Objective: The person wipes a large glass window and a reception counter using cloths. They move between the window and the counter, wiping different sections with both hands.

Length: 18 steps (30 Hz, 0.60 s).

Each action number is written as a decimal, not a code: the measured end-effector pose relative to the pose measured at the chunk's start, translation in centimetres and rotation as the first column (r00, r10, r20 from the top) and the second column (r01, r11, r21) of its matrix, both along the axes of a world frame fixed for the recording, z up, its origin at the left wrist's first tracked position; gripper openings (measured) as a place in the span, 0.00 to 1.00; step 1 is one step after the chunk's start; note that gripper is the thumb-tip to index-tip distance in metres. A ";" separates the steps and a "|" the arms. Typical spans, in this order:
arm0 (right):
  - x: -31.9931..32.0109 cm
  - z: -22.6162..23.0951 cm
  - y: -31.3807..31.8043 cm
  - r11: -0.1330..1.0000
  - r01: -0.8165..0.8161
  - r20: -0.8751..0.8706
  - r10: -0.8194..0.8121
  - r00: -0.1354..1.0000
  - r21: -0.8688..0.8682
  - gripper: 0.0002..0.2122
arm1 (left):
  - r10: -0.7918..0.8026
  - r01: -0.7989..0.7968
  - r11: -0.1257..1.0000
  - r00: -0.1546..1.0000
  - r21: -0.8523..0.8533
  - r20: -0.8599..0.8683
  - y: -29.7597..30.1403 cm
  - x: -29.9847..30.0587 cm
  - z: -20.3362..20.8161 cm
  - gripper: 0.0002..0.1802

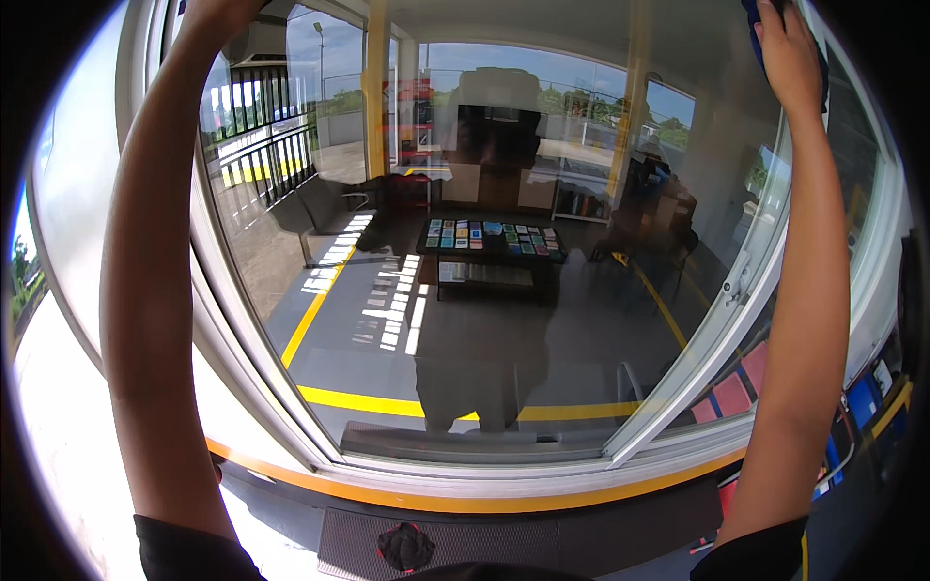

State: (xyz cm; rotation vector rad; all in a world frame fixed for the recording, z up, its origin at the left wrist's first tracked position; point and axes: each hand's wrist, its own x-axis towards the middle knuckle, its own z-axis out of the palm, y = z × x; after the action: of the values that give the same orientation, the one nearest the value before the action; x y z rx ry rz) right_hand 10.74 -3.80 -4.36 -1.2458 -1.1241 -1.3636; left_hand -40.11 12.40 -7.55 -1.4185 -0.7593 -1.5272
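Cloth, dark blue, lies at two o'clock beneath the right hand, its fingers over it, grip unclear. At eleven o'clock, the left hand is cropped near the glass panel; I cannot tell how its fingers stand.

On a grey, yellow-striped floor stood a low, dark rectangular counter bearing rows of flat, multicoloured rectangles. A dark, ribbed mat carried a crumpled black-and-red bundle.
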 end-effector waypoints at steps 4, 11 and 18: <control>0.9 -18.0 1.0 0.987 -0.099 -0.053 0.107 0.993 0.128 0.29 | -0.066 0.066 0.998 0.995 -0.007 -0.080 -0.8 1.2 -18.8 0.36; -3.6 -46.9 -1.4 0.999 -0.016 -0.174 0.008 0.985 -0.042 0.33 | -0.035 0.050 0.911 0.998 -0.410 0.046 -5.5 0.5 -49.7 0.41; -0.7 -24.2 1.6 0.992 0.046 -0.125 -0.031 0.992 0.118 0.35 | 0.012 -0.015 0.997 0.999 -0.074 -0.037 -2.7 1.3 -20.8 0.38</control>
State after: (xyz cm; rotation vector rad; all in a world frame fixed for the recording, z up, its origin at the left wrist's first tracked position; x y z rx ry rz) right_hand 10.00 -2.21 -28.55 -1.2512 -0.9231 -1.3447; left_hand -38.76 9.72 -28.39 -1.4887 -0.8094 -1.4727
